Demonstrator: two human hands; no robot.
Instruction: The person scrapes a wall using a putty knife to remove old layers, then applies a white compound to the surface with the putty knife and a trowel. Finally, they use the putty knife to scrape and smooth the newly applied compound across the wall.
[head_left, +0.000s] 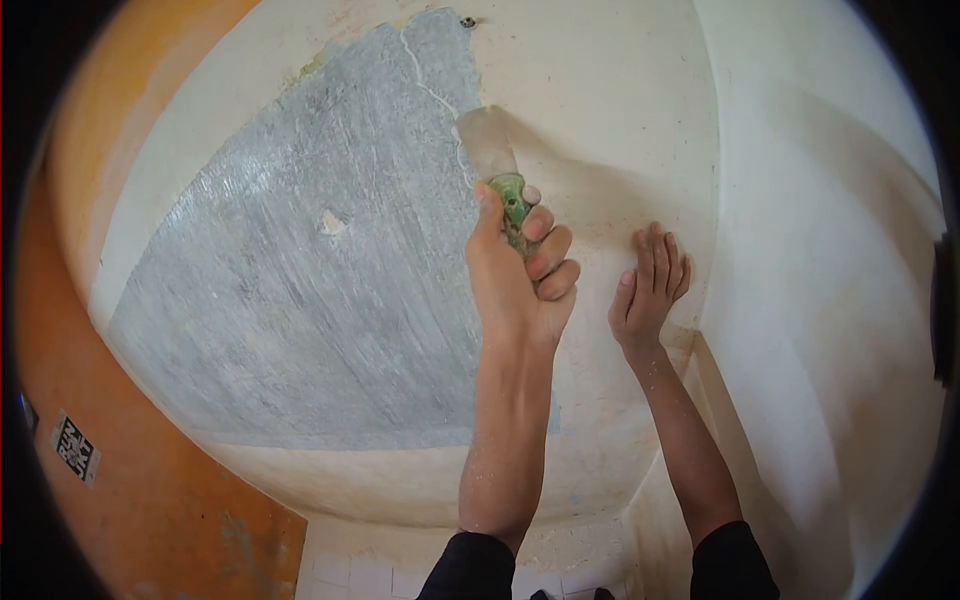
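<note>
My left hand (525,265) is closed around the worn green handle of a putty knife (487,143), palm side towards me. The blade points up and lies against the wall at the right edge of a large grey bare patch (310,250), where it meets cream-white paint (600,90). A ragged pale line (425,85) runs up through the grey from near the blade. To the right, my right hand (655,280) rests flat on the painted wall, back towards me and fingers stretched upward, holding nothing.
Close on the right a white wall (790,250) meets this one at a corner. An orange wall (130,450) with a black-and-white sticker (75,449) stands at the left. Pale floor tiles (350,575) show at the bottom. A small dark hole (468,21) marks the top.
</note>
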